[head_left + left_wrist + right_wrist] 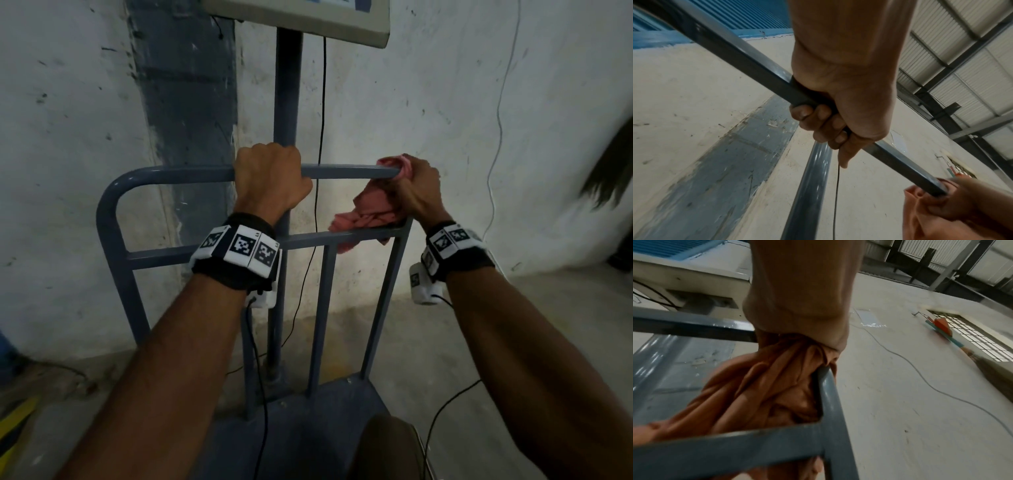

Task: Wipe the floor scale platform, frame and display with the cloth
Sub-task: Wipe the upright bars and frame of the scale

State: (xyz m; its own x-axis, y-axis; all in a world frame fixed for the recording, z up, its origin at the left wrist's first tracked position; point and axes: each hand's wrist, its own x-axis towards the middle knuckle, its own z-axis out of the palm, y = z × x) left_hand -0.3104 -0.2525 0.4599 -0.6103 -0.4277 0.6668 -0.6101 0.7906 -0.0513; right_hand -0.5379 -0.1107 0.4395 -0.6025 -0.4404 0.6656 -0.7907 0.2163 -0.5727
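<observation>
At right end of frame top rail: right hand clamps pink cloth around corner. Left hand fisted on rail mid-span. Risk: trailing cloth snagging lower bar.

The display is cut off by the top edge of the head view, so its screen cannot be read. The right hand and the cloth hide the frame's top right corner. In the right wrist view the right hand's fingers are buried in cloth. The platform runs off the bottom edge, partly behind a knee. A dark blurred shape at the right edge cannot be identified.
</observation>
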